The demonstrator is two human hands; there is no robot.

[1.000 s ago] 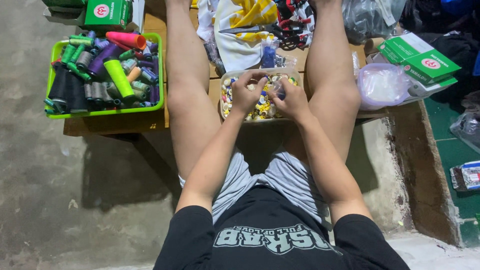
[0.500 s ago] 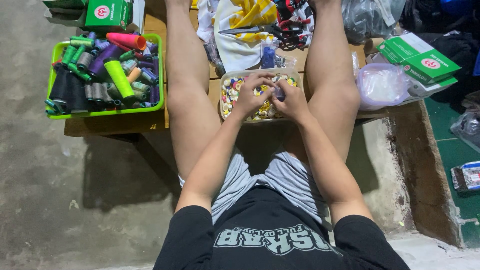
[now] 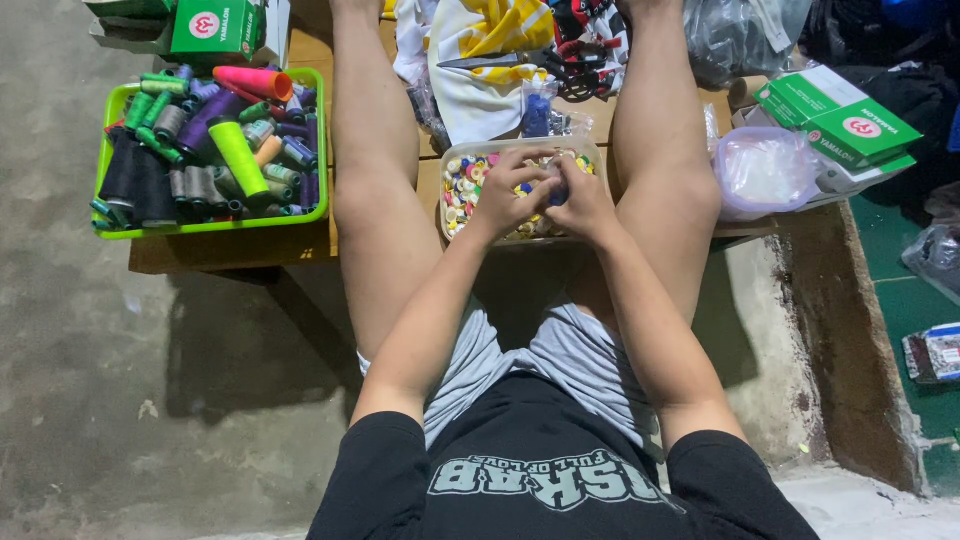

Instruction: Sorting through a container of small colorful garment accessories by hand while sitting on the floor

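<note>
While my left hand (image 3: 503, 193) and right hand (image 3: 583, 198) meet over the button tub (image 3: 452, 160) between my knees, their fingers pinch a small blue piece, kept low so nothing spills; my legs hem the tub in. Thread tray (image 3: 112, 232) sits left on the surface (image 3: 230, 250); scissors (image 3: 500, 60) lie beyond.

You have one clear tub of buttons (image 3: 462, 190), one green tray of thread spools (image 3: 110, 232), three green boxes (image 3: 848, 118), one pair of scissors (image 3: 500, 60), two hands (image 3: 545, 195).
</note>
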